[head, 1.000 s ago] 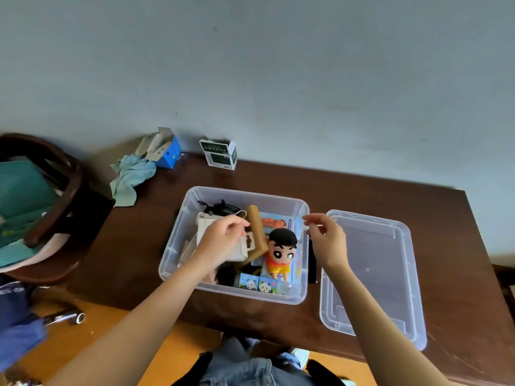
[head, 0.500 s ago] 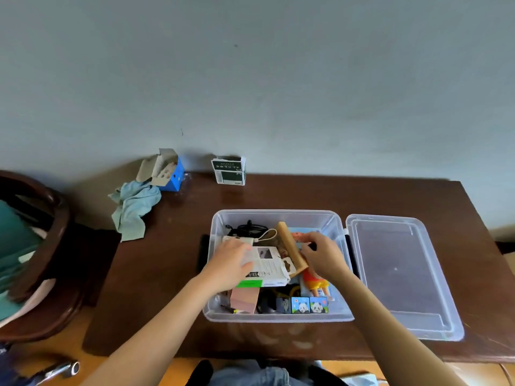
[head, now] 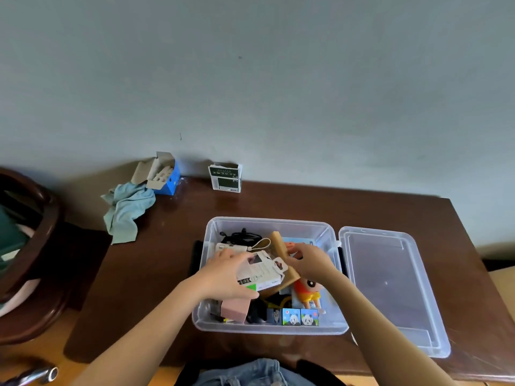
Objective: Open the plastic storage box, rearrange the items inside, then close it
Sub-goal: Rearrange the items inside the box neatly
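storage box (head: 211, 274) open on table | left hand (head: 223, 277) grips white carton (head: 262, 274) | right hand (head: 312, 260) holds wooden block (head: 281, 246)

Open clear box (head: 328, 328), lid (head: 390, 288) beside

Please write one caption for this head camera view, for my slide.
Both hands rearrange items in the open storage box; its lid lies beside it.

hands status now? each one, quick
Left hand: grip closed on the white carton in the storage box.
Right hand: grip closed on the tan wooden piece.
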The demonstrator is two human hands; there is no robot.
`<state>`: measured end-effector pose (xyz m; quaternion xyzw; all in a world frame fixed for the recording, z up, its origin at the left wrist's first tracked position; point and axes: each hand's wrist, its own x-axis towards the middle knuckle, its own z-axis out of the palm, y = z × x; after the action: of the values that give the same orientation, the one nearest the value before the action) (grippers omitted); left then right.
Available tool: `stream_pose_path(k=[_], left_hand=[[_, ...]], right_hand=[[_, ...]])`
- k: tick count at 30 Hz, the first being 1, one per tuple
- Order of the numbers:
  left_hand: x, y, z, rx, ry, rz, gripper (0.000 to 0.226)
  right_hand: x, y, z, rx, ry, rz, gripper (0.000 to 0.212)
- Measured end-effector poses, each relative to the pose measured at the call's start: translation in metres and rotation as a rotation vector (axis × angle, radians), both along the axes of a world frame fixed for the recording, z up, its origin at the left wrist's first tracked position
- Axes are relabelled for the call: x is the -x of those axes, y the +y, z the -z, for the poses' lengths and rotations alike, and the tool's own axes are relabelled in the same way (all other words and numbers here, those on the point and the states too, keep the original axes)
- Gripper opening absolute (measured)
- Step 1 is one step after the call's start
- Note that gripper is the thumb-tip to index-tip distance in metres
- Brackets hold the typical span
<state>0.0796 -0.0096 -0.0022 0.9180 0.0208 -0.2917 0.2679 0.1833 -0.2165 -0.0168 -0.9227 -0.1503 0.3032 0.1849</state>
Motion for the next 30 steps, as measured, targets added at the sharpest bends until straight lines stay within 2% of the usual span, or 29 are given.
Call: stream_pose_path(k=[2,4,6,9,13,16,18,23,28,30], left_hand=[[0.001,0.003,-0.008,0.168,-0.008,-0.143,0.091],[0.004,0.006,-0.014,0.371,0.02,-0.294,0.084],[0.007,0.008,-0.015,0.569,0.06,-0.42,0.069],[0.009,0.007,-0.012,0.705,0.076,-0.549,0.051],[0.01,0.007,-0.013,0.739,0.056,-0.696,0.04],[0.011,0.009,-0.017,0.697,-0.054,-0.735,0.024],[0.01,0.011,-0.021,0.642,-0.16,-0.753,0.025],[0.004,0.017,-0.037,0.652,-0.265,-0.784,0.036],[-0.002,0.025,-0.039,0.63,-0.134,-0.661,0.033],[-0.004,0.025,-0.036,0.605,-0.107,-0.631,0.033]], right_hand=[[-0.004,0.0,0.0,-0.026,0.025,-0.009,0.015],[-0.008,-0.001,0.001,-0.049,0.04,-0.018,0.017],[-0.011,-0.002,0.003,-0.064,0.055,-0.015,0.02],[-0.014,-0.003,0.01,-0.081,0.07,-0.051,0.029],[-0.01,0.006,0.016,-0.072,0.087,-0.145,0.051],[-0.009,0.011,0.017,-0.027,0.052,-0.16,0.058],[-0.01,0.01,0.017,-0.036,0.047,-0.156,0.061],[-0.01,0.001,0.017,-0.103,0.124,-0.162,0.05],[-0.009,-0.004,0.014,-0.174,0.152,-0.203,0.044],[-0.009,-0.007,0.011,-0.213,0.166,-0.229,0.036]])
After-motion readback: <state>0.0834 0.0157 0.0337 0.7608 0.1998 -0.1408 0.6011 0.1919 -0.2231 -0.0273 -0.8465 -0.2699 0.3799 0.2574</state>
